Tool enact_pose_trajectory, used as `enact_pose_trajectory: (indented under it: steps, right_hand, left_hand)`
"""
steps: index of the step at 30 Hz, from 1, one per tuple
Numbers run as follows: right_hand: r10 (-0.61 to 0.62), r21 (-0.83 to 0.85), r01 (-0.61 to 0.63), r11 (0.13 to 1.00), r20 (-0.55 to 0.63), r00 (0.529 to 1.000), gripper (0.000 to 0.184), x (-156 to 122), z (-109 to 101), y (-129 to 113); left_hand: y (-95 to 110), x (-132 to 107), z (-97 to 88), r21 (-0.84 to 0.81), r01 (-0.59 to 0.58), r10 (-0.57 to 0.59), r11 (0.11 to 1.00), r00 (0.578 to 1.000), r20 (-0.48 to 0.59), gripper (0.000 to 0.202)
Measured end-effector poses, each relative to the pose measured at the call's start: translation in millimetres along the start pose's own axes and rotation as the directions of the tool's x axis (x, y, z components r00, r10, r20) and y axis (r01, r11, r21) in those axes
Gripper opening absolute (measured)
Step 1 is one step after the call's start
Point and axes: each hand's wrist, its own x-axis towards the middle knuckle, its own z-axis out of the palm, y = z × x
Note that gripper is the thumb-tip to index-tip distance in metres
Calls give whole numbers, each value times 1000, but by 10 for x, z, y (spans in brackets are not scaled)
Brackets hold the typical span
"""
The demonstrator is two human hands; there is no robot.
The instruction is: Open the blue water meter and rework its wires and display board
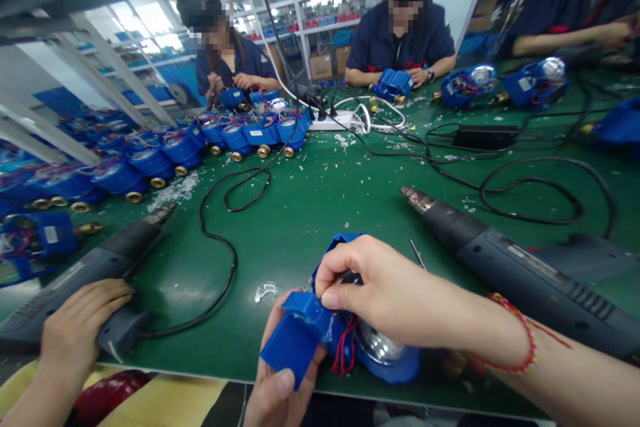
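A blue water meter (395, 368) with a round silvery part and red wires (345, 347) lies at the table's front edge. My left hand (283, 387) grips its flat blue plastic cover (290, 347) from below, thumb on the near face. Above the meter's open compartment, my right hand (367, 287) is closed, with thumb and index finger pinched at the blue rim. Whatever sits between those fingertips is hidden. Clear, glue-like residue shows along the cover's edge.
A co-worker's hand (80, 327) rests on a heat gun (100, 267) at left. Another heat gun (500, 267) lies right, near a thin metal tool (417, 253). Several blue meters (150, 161), black cables (235, 260) and a power strip (330, 121) lie beyond. People sit opposite.
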Motion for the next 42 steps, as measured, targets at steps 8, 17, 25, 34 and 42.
enact_pose_trajectory:
  steps: [8, 17, 25, 34, 42]
  right_hand:
    - [-83, -10, 84, 996, 68, 994, 15, 91, -78, 40]
    - [-170, -275, 161, 948, -9, 985, 4, -12, -99, -25]
    - [-294, -330, 276, 903, -5, 956, 19, 5, 19, 76]
    - [-143, -129, 161, 978, 140, 980, 16, 94, -45, 47]
    - [-86, -98, 105, 990, 180, 980, 13, 145, -93, 13]
  left_hand:
    - [-106, 103, -332, -73, 116, -106, 990, 985, 135, 65]
    - [15, 29, -68, 15, 54, -54, 998, 998, 30, 58]
    - [49, 18, 5, 87, 19, -20, 996, 1000, 6, 62]
    - [0, 22, -140, 10, 108, -109, 994, 991, 77, 60]
    - [-64, 68, -233, -113, 121, -104, 986, 984, 141, 47]
